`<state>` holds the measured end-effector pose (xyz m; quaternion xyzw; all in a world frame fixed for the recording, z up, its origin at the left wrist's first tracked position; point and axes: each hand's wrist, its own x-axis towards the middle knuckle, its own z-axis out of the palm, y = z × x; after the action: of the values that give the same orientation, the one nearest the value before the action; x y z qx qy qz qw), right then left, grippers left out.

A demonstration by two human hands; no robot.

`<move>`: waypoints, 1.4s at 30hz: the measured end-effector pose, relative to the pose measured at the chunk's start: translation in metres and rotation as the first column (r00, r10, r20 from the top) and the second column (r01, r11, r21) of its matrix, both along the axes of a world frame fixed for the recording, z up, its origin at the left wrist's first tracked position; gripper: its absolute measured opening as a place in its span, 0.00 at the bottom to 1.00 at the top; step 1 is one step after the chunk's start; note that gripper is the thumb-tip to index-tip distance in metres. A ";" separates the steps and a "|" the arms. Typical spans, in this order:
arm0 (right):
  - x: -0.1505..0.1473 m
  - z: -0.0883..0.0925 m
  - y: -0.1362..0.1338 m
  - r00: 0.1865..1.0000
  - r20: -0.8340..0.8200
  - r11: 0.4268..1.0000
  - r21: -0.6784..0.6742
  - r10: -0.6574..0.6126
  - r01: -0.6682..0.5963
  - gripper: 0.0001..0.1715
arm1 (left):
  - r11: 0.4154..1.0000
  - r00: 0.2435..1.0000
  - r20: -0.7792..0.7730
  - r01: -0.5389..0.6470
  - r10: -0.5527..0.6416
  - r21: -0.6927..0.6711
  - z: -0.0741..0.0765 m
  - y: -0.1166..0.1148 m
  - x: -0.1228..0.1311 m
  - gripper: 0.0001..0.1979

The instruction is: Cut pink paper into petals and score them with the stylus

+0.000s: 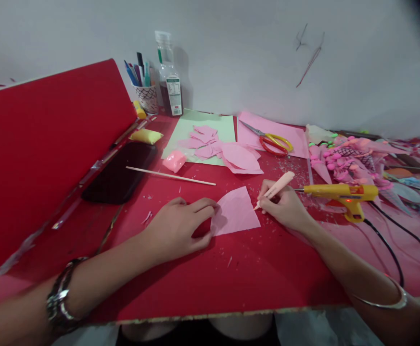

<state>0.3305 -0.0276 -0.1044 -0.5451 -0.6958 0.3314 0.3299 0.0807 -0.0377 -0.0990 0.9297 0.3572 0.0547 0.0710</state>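
A small pink paper piece [237, 211] lies on the red tabletop [210, 283] in front of me. My left hand [181, 226] rests palm down with its fingers apart, fingertips touching the paper's left edge. Closed around a pale peach marker [276, 189], my right hand [284, 204] is at the paper's right edge, with the marker's tip near that edge. Cut pink petal-like pieces [240, 157] lie beyond, partly over a pale green sheet [191, 124]. A thin wooden stick [171, 176] lies behind my left hand.
A yellow glue gun [343, 192] with a black cord lies at right, near pink cones [354, 158]. Scissors [273, 140] rest on a pink sheet [298, 137]. A dark phone [123, 173], red board [51, 154], pen cup [147, 98] and bottle [171, 89] stand or lie left.
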 end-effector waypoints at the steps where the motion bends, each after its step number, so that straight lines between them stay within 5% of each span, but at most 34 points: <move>1: 0.000 0.001 0.000 0.999 -0.030 1.000 -0.010 0.013 -0.013 0.05 | 1.000 1.000 0.001 0.001 -0.001 0.001 0.000 0.000 0.000 0.13; 5: -0.005 0.005 -0.005 0.977 -0.171 0.987 -0.069 0.130 -0.144 0.04 | 1.000 1.000 0.006 0.002 -0.002 0.018 0.001 0.000 0.000 0.12; 9: -0.010 0.006 -0.010 0.958 -0.146 0.953 -0.146 0.246 -0.266 0.06 | 0.999 1.000 0.013 -0.006 0.005 0.042 -0.001 -0.001 -0.001 0.13; 19: -0.010 0.004 -0.011 0.953 -0.106 0.937 -0.180 0.283 -0.299 0.05 | 0.999 1.000 0.014 -0.003 0.003 0.045 -0.001 -0.001 0.000 0.14; 42: 0.002 0.003 -0.001 0.998 0.019 0.998 -0.029 0.060 -0.059 0.06 | 1.000 1.000 -0.006 -0.001 0.001 -0.003 0.001 -0.001 -0.001 0.13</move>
<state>0.3327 -0.0283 -0.1012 -0.5321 -0.7102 0.3456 0.3051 0.0801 -0.0387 -0.0985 0.9295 0.3582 0.0513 0.0713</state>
